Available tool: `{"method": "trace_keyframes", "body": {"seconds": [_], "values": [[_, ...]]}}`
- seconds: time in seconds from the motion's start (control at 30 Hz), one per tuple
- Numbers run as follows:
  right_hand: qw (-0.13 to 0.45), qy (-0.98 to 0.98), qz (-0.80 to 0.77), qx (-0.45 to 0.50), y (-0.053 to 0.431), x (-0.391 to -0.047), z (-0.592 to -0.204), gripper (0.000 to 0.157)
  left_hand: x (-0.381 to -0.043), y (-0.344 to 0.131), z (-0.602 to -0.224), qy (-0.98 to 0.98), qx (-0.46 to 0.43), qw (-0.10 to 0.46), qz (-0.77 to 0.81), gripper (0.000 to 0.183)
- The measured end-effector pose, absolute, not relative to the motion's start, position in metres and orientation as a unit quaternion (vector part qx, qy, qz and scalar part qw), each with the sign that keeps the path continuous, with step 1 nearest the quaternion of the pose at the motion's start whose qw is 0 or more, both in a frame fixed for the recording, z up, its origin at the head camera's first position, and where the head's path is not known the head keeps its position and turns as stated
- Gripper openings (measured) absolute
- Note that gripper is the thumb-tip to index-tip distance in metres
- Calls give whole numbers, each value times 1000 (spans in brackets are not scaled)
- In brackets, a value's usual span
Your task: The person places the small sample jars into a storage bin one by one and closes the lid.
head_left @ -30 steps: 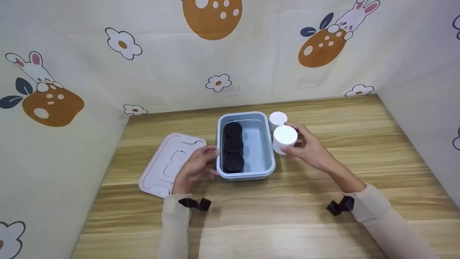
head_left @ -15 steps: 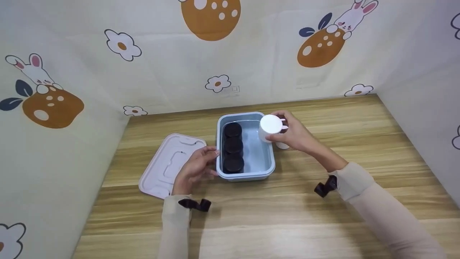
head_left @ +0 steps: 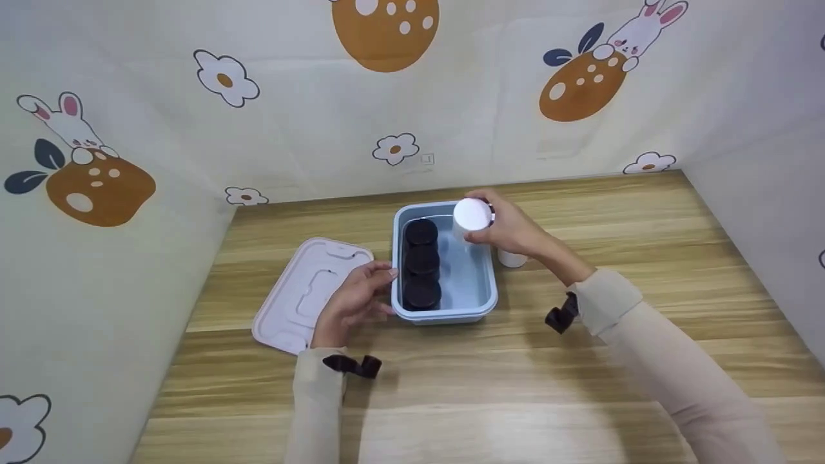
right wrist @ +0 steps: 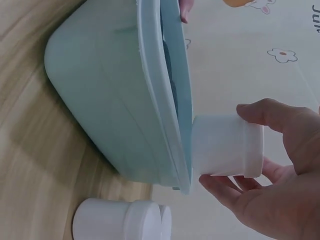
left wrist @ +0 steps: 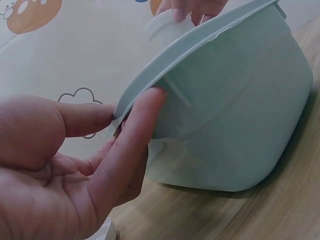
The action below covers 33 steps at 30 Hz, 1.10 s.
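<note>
My right hand (head_left: 506,222) grips a white lidded jar (head_left: 472,216) between thumb and fingers, over the back right part of a light blue storage box (head_left: 445,316). In the right wrist view the held jar (right wrist: 222,145) stands upright, its lower end just past the box rim (right wrist: 165,105). Three black-topped round jars (head_left: 422,261) form a row along the box's left side. My left hand (head_left: 358,293) pinches the box's left rim, thumb on top and fingers below, as the left wrist view shows at the rim (left wrist: 200,42).
A pale lid (head_left: 303,293) lies on the wooden table (head_left: 451,386) left of the box, partly behind my left hand. White jars (right wrist: 112,220) stand on the table at the box's right side; my right arm partly covers them in the head view. A patterned wall covering (head_left: 309,129) rises behind.
My right hand has carried the white jar from beside the box leftward and back, over its back right part. The left hand has stayed at the rim.
</note>
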State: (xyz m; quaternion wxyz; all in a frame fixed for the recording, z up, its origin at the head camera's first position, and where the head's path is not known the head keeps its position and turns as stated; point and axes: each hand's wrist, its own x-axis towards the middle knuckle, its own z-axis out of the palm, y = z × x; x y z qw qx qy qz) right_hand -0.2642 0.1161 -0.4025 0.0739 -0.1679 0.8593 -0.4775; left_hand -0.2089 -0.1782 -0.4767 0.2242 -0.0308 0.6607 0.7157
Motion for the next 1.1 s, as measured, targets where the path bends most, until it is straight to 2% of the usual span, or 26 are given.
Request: {"method": "trace_keyframes", "body": {"seconds": [0.57, 0.8, 1.1], "values": [[102, 900, -371, -203, 105, -294, -404, 72, -208, -178, -476, 656, -40, 222, 720, 36], [84, 918, -324, -213, 95, -300, -404, 67, -208, -180, -477, 657, -41, 227, 718, 33], [84, 932, -265, -233, 84, -298, -413, 69, -208, -178, -477, 655, -41, 223, 721, 29]]}}
